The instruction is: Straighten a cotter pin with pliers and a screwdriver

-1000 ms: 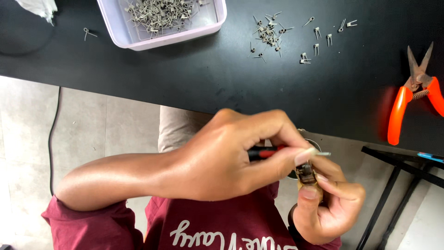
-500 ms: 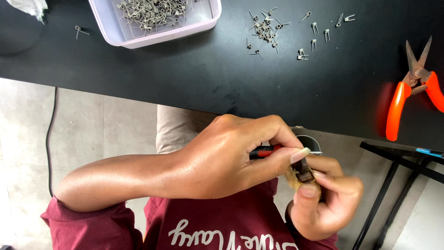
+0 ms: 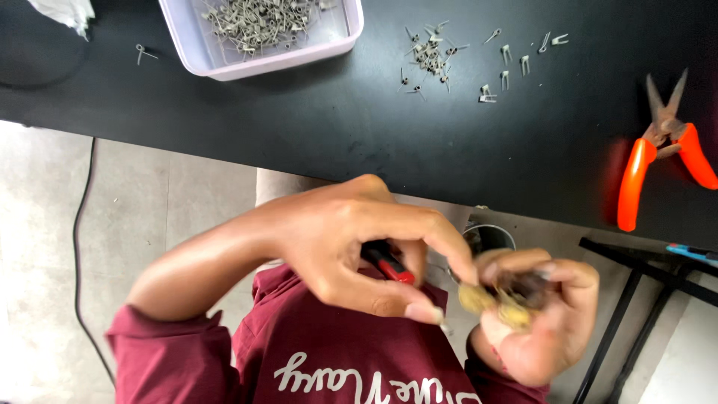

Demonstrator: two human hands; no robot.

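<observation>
My left hand reaches in from the left and is closed around a thin tool with a red and black handle. The tool's tip points at a small dark and yellowish piece. My right hand pinches that piece in its fingertips. Both hands are held over my lap in front of my maroon shirt, just off the near edge of the black table. The small piece is blurred, so its shape is unclear.
A pale tray of several small metal clips stands at the table's far side, with loose clips scattered to its right. Orange-handled cutters lie at the right. A metal cup and a black frame sit below the table edge.
My right hand has turned the small piece, which is now blurred with motion. My left hand still holds the tool against it. The view has shifted a little.
</observation>
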